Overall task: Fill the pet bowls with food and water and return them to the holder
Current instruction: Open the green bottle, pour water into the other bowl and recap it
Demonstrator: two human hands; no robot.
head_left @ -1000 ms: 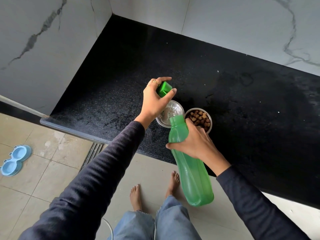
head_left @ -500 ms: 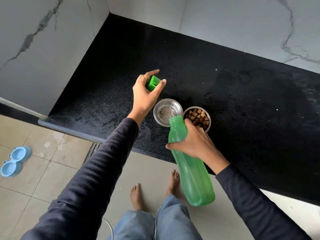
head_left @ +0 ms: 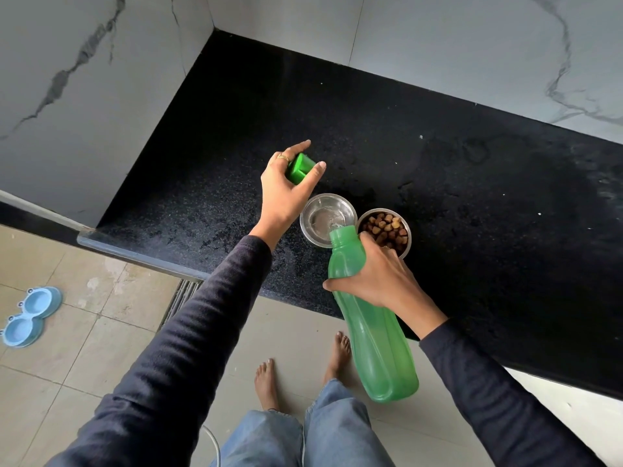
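Note:
Two steel bowls stand side by side near the front of the black counter [head_left: 438, 156]. The left bowl [head_left: 323, 214] holds a little water; the right bowl [head_left: 387, 227] is full of brown kibble. My right hand [head_left: 377, 274] grips a translucent green bottle [head_left: 374, 332] by its upper body, tilted so its open mouth hangs over the left bowl's rim with water running out. My left hand [head_left: 286, 193] holds the green cap [head_left: 298, 168] above the counter, just left of the bowls. The blue two-hole bowl holder [head_left: 28, 316] lies on the floor at far left.
Marble-patterned walls close the counter's back and left sides. The tiled floor below has a drain grate [head_left: 182, 298] by the counter edge. My bare feet [head_left: 269, 382] and jeans are under the bottle. A white cord [head_left: 212, 443] lies near my left leg.
My left hand has carried the cap up and to the left, away from the water bowl, uncovering it. The bottle stays tilted over the bowl, which now holds more water.

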